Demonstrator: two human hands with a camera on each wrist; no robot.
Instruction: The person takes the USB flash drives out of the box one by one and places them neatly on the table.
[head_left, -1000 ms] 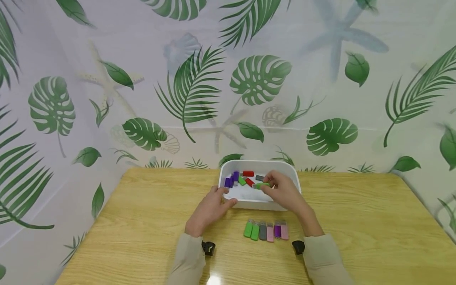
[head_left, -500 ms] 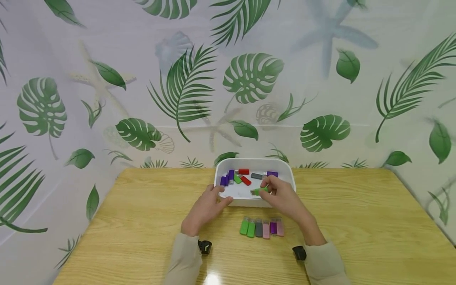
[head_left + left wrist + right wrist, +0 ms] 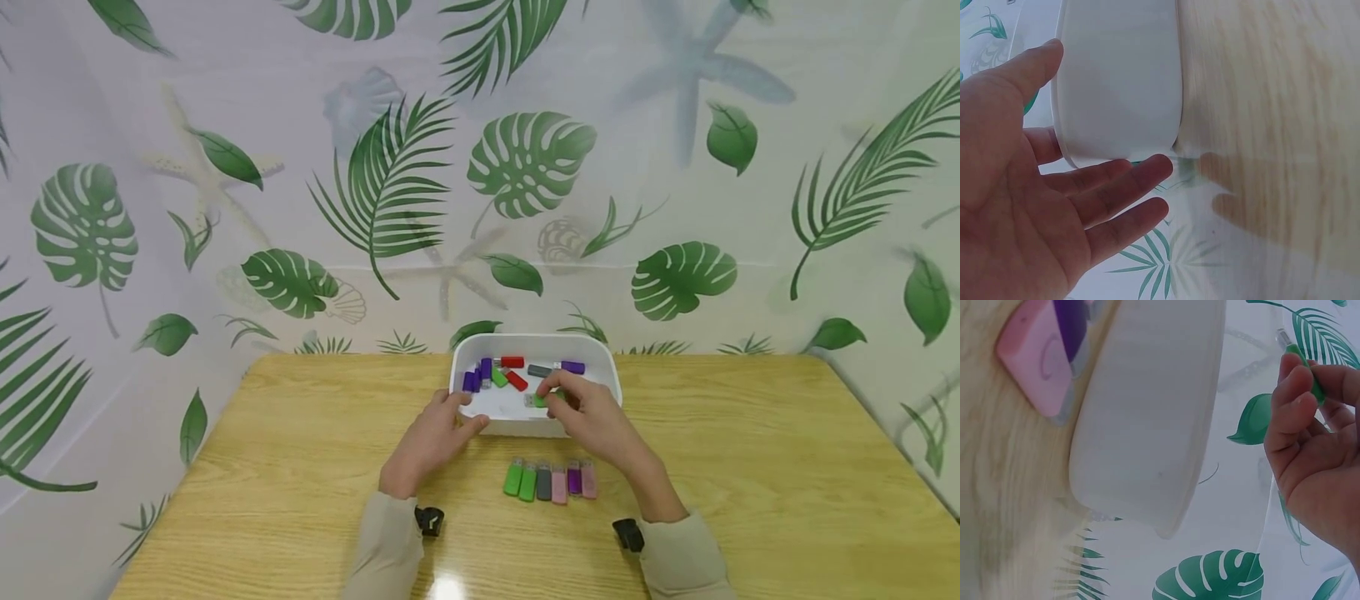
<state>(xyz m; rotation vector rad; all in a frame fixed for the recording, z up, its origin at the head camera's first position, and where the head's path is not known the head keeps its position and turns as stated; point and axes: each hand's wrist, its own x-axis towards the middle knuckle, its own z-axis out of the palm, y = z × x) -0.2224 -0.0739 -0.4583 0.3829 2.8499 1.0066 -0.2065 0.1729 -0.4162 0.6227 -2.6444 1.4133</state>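
In the head view, my right hand pinches a green USB stick over the white plastic box. The right wrist view shows this green USB stick between thumb and fingers, metal plug outward. My left hand touches the box's near left corner. In the left wrist view, the left hand has its thumb and index finger at the rim, with the other fingers extended beside the wall. Inside the box lie purple USB sticks, red ones, a grey one and a green one.
On the wooden table, in front of the box, several USB sticks form a side-by-side row: green, grey, pink and purple. A leaf-patterned cloth hangs behind the table.
My right hand has drawn the green USB stick slightly nearer from among the others, uncovering a purple one at the box's right. The left hand stays at the corner. The head view shifted slightly.
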